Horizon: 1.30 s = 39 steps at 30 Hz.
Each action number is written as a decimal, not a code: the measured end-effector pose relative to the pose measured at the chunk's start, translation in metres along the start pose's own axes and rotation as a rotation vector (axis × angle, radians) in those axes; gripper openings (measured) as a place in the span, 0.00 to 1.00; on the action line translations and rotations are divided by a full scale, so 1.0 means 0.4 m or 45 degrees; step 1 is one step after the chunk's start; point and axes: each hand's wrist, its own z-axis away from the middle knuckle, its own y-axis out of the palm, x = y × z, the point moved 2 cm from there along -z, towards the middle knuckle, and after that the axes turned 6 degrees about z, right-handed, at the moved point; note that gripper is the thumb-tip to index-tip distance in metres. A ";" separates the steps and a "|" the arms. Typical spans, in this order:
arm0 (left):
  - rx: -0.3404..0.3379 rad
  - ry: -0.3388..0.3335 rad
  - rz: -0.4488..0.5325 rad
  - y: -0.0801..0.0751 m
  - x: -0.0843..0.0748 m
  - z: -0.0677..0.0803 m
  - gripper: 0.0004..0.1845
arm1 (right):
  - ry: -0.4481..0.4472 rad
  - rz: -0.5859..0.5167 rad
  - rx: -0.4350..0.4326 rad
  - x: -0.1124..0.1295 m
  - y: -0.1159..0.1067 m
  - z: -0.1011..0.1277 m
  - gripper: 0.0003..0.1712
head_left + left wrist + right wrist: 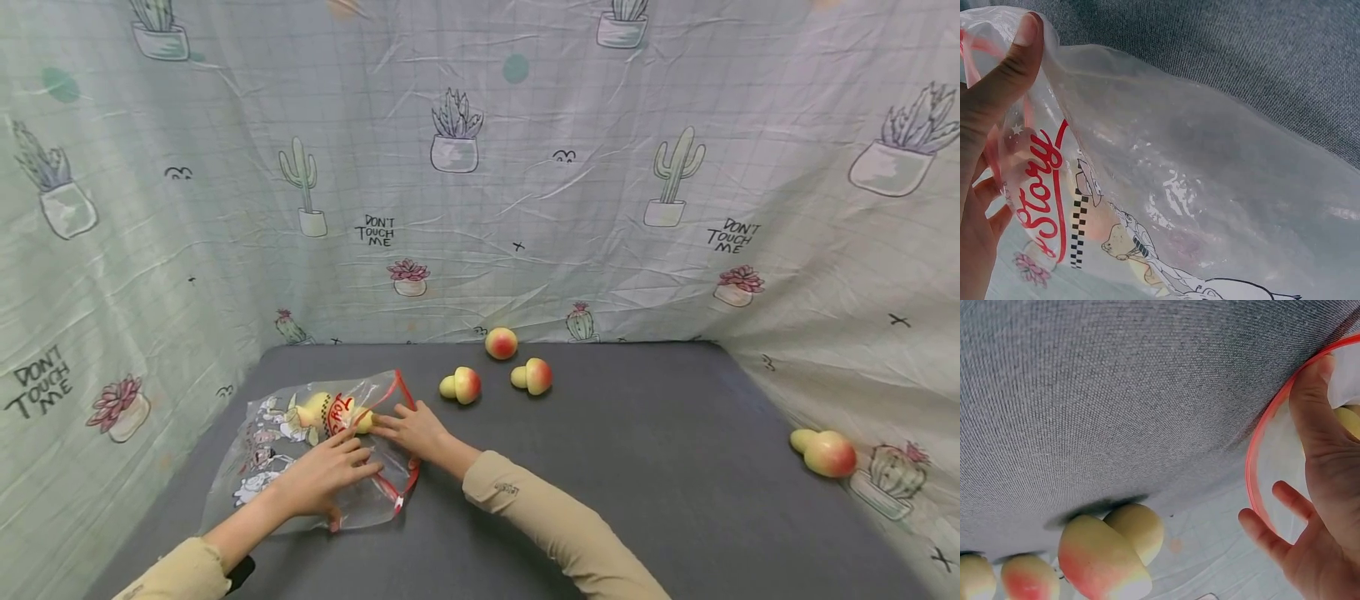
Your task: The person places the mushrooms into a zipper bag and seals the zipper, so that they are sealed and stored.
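Observation:
A clear zip bag (348,512) with a red-edged mouth and "Toy Story" print lies on the left of the table. Inside it shows a yellow gourd-shaped toy fruit (364,419). My left hand (326,475) grips the bag near its mouth, thumb on the plastic, fingers (1000,212) seen round the other side. My right hand (416,432) reaches in through the mouth, fingertips right at the fruit's narrow end. In the right wrist view its thumb lies straight along the red rim (1254,465), two fingers stand apart, and the other fingers are hidden.
Three more yellow-and-red toy fruits, one left (461,385), one right (532,377) and one behind (501,343), lie at the table's back. Another fruit (825,452) lies at the right edge. A printed cloth (510,208) hangs round the dark grey table (637,467).

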 end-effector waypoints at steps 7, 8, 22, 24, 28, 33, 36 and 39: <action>-0.015 -0.010 0.002 0.000 -0.003 0.002 0.49 | -0.003 0.017 0.023 -0.001 0.004 0.002 0.52; -0.009 -0.015 0.007 0.002 -0.004 0.002 0.49 | 0.001 0.020 0.016 -0.001 0.005 0.003 0.51; 0.051 -0.053 -0.014 0.013 -0.019 0.002 0.47 | 0.037 -0.438 -0.233 -0.018 0.041 0.086 0.34; 0.047 -0.055 -0.012 0.014 -0.019 0.003 0.47 | 0.045 -0.466 -0.251 -0.026 0.044 0.096 0.33; 0.026 -0.055 0.007 0.015 -0.021 0.006 0.47 | 0.057 -0.493 -0.282 -0.037 0.049 0.113 0.30; 0.005 -0.050 0.004 0.019 -0.023 0.010 0.47 | 0.039 -0.499 -0.323 -0.045 0.048 0.133 0.28; -0.001 -0.049 0.005 0.022 -0.024 0.012 0.46 | 0.026 -0.500 -0.349 -0.049 0.052 0.142 0.27; -0.011 -0.044 0.007 0.024 -0.026 0.014 0.46 | 0.021 -0.503 -0.399 -0.052 0.060 0.151 0.26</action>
